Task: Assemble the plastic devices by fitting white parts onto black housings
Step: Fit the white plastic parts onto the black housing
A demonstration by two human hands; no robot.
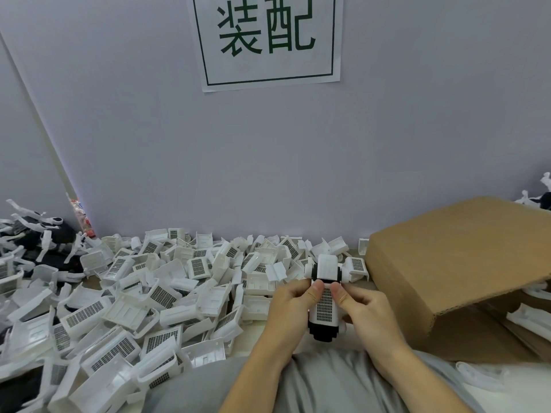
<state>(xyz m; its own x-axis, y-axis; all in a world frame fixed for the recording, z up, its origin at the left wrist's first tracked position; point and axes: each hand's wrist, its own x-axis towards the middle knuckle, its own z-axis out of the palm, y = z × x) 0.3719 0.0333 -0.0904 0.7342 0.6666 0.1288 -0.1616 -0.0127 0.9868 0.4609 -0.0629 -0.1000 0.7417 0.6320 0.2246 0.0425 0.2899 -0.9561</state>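
Observation:
Both hands hold one device [325,308] at the table's near middle: a black housing with a white gridded part over it, and a white cap at its far end. My left hand [290,308] grips its left side, thumb pressed on the white part's top. My right hand [362,305] grips the right side, its thumb pressing beside the other. The housing's black base pokes out below the hands. A big heap of loose white gridded parts [155,290] covers the table to the left.
A tilted cardboard box [459,263] stands at the right, close to my right hand, with white parts [527,320] under its flap. Black-and-white pieces [38,239] pile up at the far left. A wall with a printed sign [268,40] rises behind.

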